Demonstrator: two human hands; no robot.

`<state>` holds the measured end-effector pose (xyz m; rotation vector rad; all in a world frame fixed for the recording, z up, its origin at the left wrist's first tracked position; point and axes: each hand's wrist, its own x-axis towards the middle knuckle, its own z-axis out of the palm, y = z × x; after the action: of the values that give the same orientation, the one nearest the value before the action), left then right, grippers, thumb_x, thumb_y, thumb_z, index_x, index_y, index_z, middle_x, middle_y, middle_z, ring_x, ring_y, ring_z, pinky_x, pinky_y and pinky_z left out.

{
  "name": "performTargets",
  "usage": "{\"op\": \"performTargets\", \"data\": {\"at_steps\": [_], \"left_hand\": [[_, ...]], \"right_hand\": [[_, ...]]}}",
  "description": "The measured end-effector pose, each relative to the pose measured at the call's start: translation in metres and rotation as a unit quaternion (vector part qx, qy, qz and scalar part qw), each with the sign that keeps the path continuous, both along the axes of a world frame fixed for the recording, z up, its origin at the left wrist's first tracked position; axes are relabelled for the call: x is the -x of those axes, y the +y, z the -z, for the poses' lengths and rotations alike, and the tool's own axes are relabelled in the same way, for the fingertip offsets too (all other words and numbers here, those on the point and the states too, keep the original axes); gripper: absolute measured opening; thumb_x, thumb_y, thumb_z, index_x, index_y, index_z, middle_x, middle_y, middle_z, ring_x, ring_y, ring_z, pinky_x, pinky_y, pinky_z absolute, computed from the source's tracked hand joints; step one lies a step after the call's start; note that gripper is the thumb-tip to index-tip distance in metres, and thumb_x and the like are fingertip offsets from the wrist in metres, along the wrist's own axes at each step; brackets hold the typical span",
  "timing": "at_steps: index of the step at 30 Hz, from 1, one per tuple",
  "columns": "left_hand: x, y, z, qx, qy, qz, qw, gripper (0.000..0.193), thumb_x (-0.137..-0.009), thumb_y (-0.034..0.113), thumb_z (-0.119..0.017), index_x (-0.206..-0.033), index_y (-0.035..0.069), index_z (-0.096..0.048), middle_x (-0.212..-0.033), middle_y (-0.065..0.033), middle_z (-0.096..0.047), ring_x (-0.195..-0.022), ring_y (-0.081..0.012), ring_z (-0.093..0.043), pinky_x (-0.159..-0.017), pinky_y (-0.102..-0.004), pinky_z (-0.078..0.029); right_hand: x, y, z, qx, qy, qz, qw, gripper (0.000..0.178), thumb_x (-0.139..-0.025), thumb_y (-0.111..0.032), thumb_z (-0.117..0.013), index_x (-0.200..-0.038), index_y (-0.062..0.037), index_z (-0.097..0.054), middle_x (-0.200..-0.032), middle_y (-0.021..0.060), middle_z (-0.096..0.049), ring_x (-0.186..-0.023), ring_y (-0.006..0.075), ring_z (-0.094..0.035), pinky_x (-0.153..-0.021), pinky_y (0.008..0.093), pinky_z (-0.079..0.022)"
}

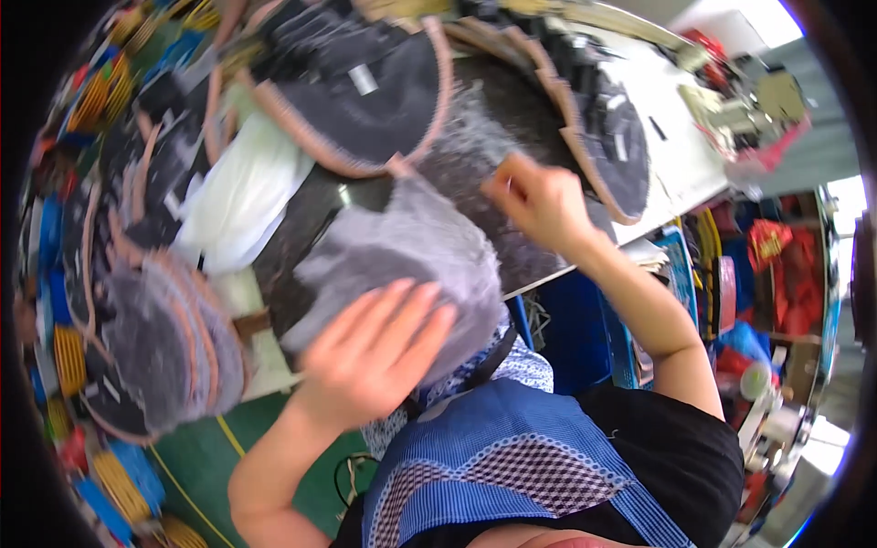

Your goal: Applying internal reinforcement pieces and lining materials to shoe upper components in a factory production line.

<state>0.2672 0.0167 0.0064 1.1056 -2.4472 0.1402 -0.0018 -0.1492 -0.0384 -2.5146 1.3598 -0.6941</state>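
A grey, furry piece [411,237] lies over the near edge of the dark worktop, partly on my lap. My left hand [370,352] rests flat on its near side, fingers stretched out. To the right of the fur, above the worktop, is my right hand [539,201] with its fingers curled together; motion blurs it, and anything between its fingertips cannot be made out. Just beyond the fur lies a dark, rounded piece [356,100] with a pinkish stitched border and a small white label.
More bordered pieces lie overlapped at the right [621,155], and a stack of grey furry ones [174,338] sits at the left. A white plastic bag [242,192] lies between. Below the table's right edge stands a blue bin [575,329]. A sewing machine [758,110] stands far right.
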Motion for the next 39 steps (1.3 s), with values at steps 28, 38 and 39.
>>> {"op": "performTargets", "data": {"at_steps": [28, 38, 39], "left_hand": [[-0.123, 0.044, 0.008, 0.065, 0.108, -0.26, 0.957, 0.021, -0.079, 0.01, -0.078, -0.099, 0.006, -0.073, -0.108, -0.0072, -0.069, -0.099, -0.0261, -0.068, -0.086, -0.0378, -0.056], [-0.068, -0.028, 0.072, -0.022, 0.101, -0.364, 0.926, 0.097, -0.087, 0.066, -0.06, -0.138, -0.015, -0.042, -0.139, -0.0372, -0.041, -0.133, -0.053, -0.038, -0.117, -0.0577, -0.026], [-0.069, -0.031, 0.076, -0.023, 0.101, -0.367, 0.924, 0.097, -0.087, 0.066, -0.06, -0.138, -0.015, -0.042, -0.139, -0.0372, -0.041, -0.133, -0.053, -0.038, -0.117, -0.0577, -0.026]], "right_hand": [[-0.165, -0.041, -0.096, -0.085, 0.136, -0.356, 0.92, 0.04, -0.079, -0.02, -0.073, -0.115, -0.0024, -0.068, -0.109, 0.0147, -0.069, -0.103, 0.0293, -0.066, -0.093, 0.0387, -0.051], [-0.378, -0.003, -0.055, 0.187, 0.374, -0.458, 0.785, 0.019, -0.077, -0.023, -0.076, -0.091, -0.0104, -0.075, -0.086, 0.0096, -0.074, -0.084, 0.0306, -0.074, -0.071, 0.0424, -0.059], [-0.383, 0.0, -0.053, 0.187, 0.373, -0.461, 0.783, 0.019, -0.077, -0.023, -0.076, -0.091, -0.0104, -0.075, -0.086, 0.0096, -0.074, -0.084, 0.0306, -0.074, -0.071, 0.0424, -0.059]]}}
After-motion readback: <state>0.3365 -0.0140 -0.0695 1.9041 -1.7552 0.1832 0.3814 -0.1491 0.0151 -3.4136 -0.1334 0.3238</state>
